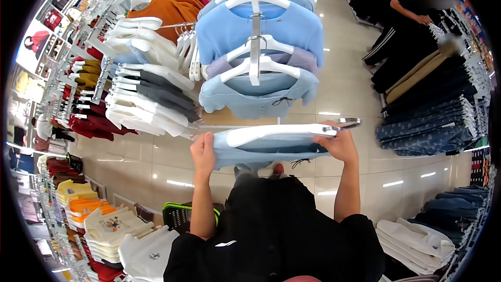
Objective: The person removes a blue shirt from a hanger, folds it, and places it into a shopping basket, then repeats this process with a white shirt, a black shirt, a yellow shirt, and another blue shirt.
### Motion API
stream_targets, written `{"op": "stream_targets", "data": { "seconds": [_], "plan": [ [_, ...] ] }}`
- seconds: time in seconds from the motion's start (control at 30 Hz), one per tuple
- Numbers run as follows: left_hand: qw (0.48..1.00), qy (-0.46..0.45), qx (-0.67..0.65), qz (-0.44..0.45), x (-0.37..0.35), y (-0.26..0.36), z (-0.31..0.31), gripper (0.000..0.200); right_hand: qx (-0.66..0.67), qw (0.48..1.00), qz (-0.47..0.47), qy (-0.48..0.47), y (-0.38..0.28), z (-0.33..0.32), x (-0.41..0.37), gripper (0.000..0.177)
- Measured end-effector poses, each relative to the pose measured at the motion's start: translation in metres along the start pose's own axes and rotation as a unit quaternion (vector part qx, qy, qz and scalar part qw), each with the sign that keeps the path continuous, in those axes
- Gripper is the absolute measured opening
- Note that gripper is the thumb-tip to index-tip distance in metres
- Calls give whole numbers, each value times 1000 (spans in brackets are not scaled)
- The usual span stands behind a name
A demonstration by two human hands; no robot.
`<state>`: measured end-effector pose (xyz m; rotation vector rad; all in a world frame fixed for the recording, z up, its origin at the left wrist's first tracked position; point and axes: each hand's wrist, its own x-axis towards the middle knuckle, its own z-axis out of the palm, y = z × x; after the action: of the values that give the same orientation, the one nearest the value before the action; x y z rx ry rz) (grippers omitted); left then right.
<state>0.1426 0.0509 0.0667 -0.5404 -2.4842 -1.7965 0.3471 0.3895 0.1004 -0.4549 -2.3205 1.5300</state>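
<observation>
A light blue garment on a white hanger is stretched between my two hands in front of my body. My left hand grips the garment at its left end. At the other end my right hand is closed round the hanger's end and the cloth, close to the metal hook. A dark drawstring bow hangs from the garment. Just beyond hangs a similar light blue top on a metal rail, with a brighter blue sweater behind it.
Racks of white shirts and dark grey clothes stand to the left. Folded shirts and a black basket are at lower left. Denim clothes hang at right, where another person stands. Tiled floor runs between.
</observation>
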Motion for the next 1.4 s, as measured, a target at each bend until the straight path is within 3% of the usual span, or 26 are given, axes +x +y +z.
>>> {"op": "stream_targets", "data": {
  "seconds": [0.07, 0.17, 0.3, 0.33, 0.43, 0.53, 0.63, 0.77, 0.87, 1.0, 1.1, 1.2, 1.4],
  "plan": [
    [999, 10, -38, -31, 0, -1, 8, 34, 107, 992, 49, 39, 13, -5, -19, 28],
    [995, -52, -52, -67, -7, 10, 20, 36, 257, 962, 6, 90, 47, -17, -41, 24],
    [986, -156, -32, -58, -26, 5, 49, 33, 446, 867, -143, 169, 44, -11, -32, 27],
    [982, -181, -22, -51, -31, 11, 58, 32, 432, 875, -131, 174, 45, -13, -30, 44],
    [970, -241, 23, -16, -40, 20, 69, 29, 376, 901, -93, 195, 37, -15, -15, 36],
    [968, -249, 31, 7, -40, 30, 61, 29, 226, 966, 19, 126, 23, -20, 1, 19],
    [970, -242, 28, -11, -37, 36, 35, 30, 165, 985, 1, 45, 7, -13, 27, 18],
    [971, -221, 14, -90, -46, 20, -2, 29, 153, 988, -10, 33, 1, -22, 54, 25],
    [985, -166, 30, -42, -55, 17, -16, 28, 171, 984, -40, -11, 4, -40, 56, 31],
    [981, -169, 36, -91, -66, 8, -23, 26, 5, 997, 16, -71, -16, -27, 57, 36],
    [978, -188, 40, -84, -69, -4, -22, 25, -145, 980, -23, -138, -38, 0, 79, 31],
    [975, -203, 36, -77, -68, -5, -19, 25, -238, 958, -116, -106, -53, 35, 104, 29],
    [975, -211, 37, -53, -68, -1, -25, 23, -223, 961, -97, -129, -60, 64, 139, 27]
  ]
}}
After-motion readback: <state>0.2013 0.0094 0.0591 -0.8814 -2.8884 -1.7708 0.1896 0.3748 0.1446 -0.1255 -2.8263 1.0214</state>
